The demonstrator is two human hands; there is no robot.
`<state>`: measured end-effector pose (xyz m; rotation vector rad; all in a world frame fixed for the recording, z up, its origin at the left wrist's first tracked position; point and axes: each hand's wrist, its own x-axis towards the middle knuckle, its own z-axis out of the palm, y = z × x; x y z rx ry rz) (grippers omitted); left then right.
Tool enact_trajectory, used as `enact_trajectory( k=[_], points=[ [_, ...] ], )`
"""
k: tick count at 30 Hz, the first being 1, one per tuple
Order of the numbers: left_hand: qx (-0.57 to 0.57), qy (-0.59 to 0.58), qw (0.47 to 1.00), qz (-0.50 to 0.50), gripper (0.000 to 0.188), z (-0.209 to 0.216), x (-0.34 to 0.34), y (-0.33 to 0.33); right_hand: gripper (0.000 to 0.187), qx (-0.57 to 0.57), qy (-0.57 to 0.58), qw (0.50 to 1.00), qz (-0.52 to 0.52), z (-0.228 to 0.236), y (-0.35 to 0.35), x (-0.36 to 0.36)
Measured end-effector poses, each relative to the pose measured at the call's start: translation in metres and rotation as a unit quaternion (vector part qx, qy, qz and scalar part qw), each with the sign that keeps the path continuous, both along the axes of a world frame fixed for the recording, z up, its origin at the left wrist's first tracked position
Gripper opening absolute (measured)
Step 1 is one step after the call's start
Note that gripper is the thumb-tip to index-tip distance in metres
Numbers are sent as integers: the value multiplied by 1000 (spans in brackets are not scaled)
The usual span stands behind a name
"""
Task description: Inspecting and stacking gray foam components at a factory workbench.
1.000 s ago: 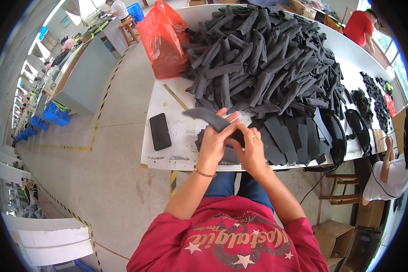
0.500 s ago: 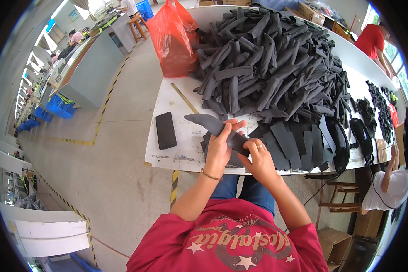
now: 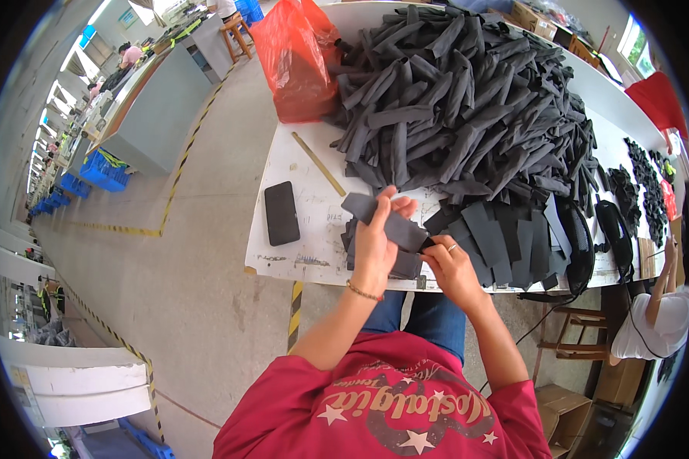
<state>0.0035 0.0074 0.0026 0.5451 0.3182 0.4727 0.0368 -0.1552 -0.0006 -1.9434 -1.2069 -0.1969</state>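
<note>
A dark grey fabric strip (image 3: 403,232) is stretched between my hands above the near edge of the table. My left hand (image 3: 375,243) supports it, thumb across the top and the other fingers partly hidden beneath. The strip's left end sticks out past that thumb. My right hand (image 3: 453,268) pinches the right end, where a darker bit of cloth shows at the fingertips. Under and beside my hands lie flat dark pieces (image 3: 478,237). Beyond them rises a large heap of narrow, tube-like dark grey fabric pieces (image 3: 436,99).
The white table (image 3: 268,268) also holds a black phone (image 3: 282,213), a yellowish ruler-like strip (image 3: 318,163) and a red plastic bag (image 3: 298,65). Black padded straps (image 3: 578,245) lie to the right. A person in white (image 3: 651,321) works at the far right, near a wooden stool (image 3: 574,333).
The strip's free left end has shortened and drawn rightward toward my left hand. My right hand has shifted slightly right and down, now pinching the strip's end.
</note>
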Motion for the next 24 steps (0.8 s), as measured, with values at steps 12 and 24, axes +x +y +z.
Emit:
enact_trajectory(
  k=[12,24],
  points=[
    [13,-64,998,-1,31,9,-3,-20,17,47,26,998,13,15,13,3],
    [1,-56,998,22,29,1,-3,-22,10,59,52,997,16,9,18,5]
  ],
)
